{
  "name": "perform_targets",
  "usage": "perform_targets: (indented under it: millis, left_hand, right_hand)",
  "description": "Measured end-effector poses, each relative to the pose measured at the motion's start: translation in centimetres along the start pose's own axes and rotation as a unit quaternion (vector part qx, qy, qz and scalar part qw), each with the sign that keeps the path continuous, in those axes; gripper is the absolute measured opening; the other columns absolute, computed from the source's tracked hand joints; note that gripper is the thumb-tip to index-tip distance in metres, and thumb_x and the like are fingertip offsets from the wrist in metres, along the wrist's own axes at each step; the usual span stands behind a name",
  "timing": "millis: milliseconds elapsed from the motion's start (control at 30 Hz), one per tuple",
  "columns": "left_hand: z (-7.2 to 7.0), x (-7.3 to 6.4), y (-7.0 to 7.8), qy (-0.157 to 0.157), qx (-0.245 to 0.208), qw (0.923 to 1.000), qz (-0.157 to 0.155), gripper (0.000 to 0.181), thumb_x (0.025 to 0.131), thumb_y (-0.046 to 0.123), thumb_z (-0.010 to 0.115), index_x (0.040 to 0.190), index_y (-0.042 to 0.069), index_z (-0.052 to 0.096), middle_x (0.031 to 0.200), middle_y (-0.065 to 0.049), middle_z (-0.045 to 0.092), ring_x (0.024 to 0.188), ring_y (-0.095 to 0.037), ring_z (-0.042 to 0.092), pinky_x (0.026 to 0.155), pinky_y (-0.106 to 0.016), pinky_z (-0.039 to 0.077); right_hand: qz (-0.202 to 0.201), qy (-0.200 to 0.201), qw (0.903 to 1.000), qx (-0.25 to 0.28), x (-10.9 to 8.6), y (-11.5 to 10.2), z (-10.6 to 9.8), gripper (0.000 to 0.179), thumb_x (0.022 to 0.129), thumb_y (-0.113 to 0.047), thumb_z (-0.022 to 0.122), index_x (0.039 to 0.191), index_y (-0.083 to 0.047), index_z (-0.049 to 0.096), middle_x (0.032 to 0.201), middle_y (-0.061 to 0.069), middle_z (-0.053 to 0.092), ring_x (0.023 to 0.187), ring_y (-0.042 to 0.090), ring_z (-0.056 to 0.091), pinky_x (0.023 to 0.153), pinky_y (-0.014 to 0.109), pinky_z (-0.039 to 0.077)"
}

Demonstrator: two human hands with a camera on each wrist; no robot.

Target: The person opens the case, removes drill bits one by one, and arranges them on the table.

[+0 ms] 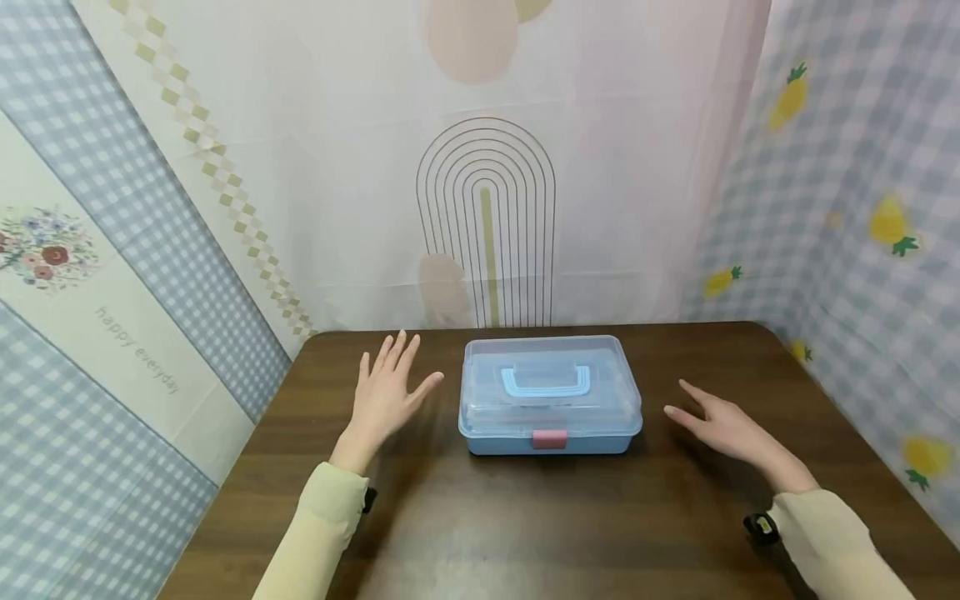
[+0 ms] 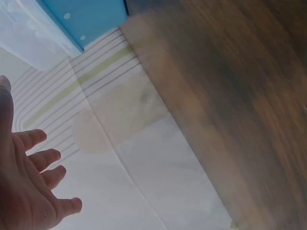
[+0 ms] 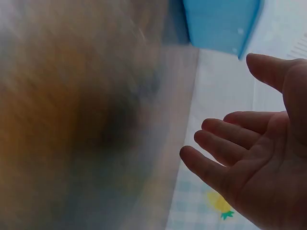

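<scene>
A blue plastic storage box (image 1: 480,446) with a clear domed lid (image 1: 480,367) sits on the brown table. Its light blue handle (image 1: 546,392) lies flat on top, and a pink latch (image 1: 550,439) fastens the front. To the left of the box is my left hand (image 1: 382,400), fingers spread and apart from it. My right hand (image 1: 723,425) hovers off the box's right side, its thumb and fingers extended toward it. Both wrist views show the palms bare, with the blue box wall (image 2: 98,19) near the left thumb and the same wall (image 3: 220,24) beyond the right thumb.
The wooden table (image 1: 480,525) runs back to a pale curtain (image 1: 360,208) printed with arches. Blue checked cloth with pineapples (image 1: 862,250) hangs along the right, and checked cloth with flowers (image 1: 52,250) on the left. Dark straps (image 1: 762,528) circle the wrists below cream sleeves.
</scene>
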State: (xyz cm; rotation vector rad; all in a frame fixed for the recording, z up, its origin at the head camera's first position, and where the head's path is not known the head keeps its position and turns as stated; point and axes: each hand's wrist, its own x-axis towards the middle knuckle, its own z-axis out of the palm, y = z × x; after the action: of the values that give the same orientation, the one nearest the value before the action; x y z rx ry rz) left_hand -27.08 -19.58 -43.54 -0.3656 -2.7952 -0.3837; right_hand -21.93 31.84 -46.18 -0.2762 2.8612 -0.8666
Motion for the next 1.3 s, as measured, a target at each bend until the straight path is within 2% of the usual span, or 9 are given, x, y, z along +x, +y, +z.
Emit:
perform_targets:
  millis: [167,400,567,767,900,1100,1300]
  left_hand:
    - [0.0,0.4,0.6,0.003,-0.001,0.9997,0.022,0.087,0.095,0.075,0.04,0.161,0.02,0.028,0.166,-0.006,0.022,0.154,-0.025,0.013,0.12,-0.057,0.004]
    - [0.2,0.8,1.4,-0.004,0.007,0.998,0.063,0.082,0.098,0.069,0.043,0.16,0.017,0.033,0.164,-0.009,0.028,0.154,-0.023,0.013,0.119,-0.057,-0.004]
    - [0.6,0.8,1.7,-0.008,0.001,0.9969,0.079,0.079,0.098,0.066,0.047,0.159,0.017,0.035,0.164,-0.01,0.029,0.153,-0.023,0.015,0.12,-0.057,0.0]
    - [1.1,0.9,2.2,-0.016,-0.004,0.9941,0.107,0.081,0.098,0.07,0.042,0.158,0.016,0.037,0.163,-0.01,0.031,0.153,-0.025,0.016,0.119,-0.058,0.001]
    - [1.3,0.9,2.4,-0.017,-0.008,0.9923,0.123,0.08,0.098,0.068,0.043,0.157,0.014,0.039,0.163,-0.009,0.032,0.153,-0.025,0.016,0.12,-0.058,0.001]
    - [1.3,0.9,2.5,-0.029,-0.036,0.9886,0.144,0.074,0.1,0.061,0.048,0.157,0.013,0.039,0.163,-0.007,0.031,0.153,-0.023,0.015,0.121,-0.051,0.004]
    - [1.6,0.8,2.5,-0.033,-0.051,0.9797,0.191,0.078,0.101,0.067,0.037,0.156,0.013,0.04,0.163,-0.008,0.032,0.154,-0.023,0.015,0.122,-0.05,0.008]
  right_hand:
    - [-0.015,-0.011,0.9998,0.004,-0.8,-0.8,1.2,0.081,0.103,-0.051,0.052,0.153,0.009,0.032,0.15,0.038,0.035,0.134,0.056,0.037,0.101,0.068,0.036]
    - [-0.036,-0.009,0.9993,0.007,-2.0,-2.0,3.2,0.07,0.103,-0.048,0.054,0.146,0.006,0.048,0.144,0.031,0.049,0.131,0.05,0.046,0.099,0.064,0.042]
    - [-0.053,-0.013,0.9984,0.011,-2.5,-2.7,4.1,0.063,0.102,-0.048,0.056,0.139,0.004,0.057,0.137,0.026,0.058,0.128,0.047,0.052,0.098,0.061,0.044]
    - [-0.07,-0.014,0.9972,0.022,-2.8,-3.6,4.7,0.052,0.102,-0.044,0.058,0.13,-0.002,0.067,0.128,0.016,0.067,0.121,0.039,0.059,0.094,0.056,0.049]
    - [-0.079,-0.016,0.9963,0.029,-2.9,-4.1,5.1,0.047,0.102,-0.043,0.059,0.126,-0.005,0.069,0.124,0.011,0.069,0.117,0.035,0.062,0.092,0.053,0.051]
    - [-0.102,-0.048,0.9926,0.045,-2.6,-4.8,5.7,0.05,0.102,-0.046,0.057,0.131,-0.007,0.068,0.126,0.007,0.069,0.117,0.028,0.063,0.091,0.044,0.052]
    - [-0.13,-0.072,0.9867,0.067,-2.1,-5.7,6.7,0.051,0.102,-0.044,0.058,0.134,-0.005,0.065,0.124,0.004,0.07,0.112,0.018,0.065,0.09,0.035,0.053]
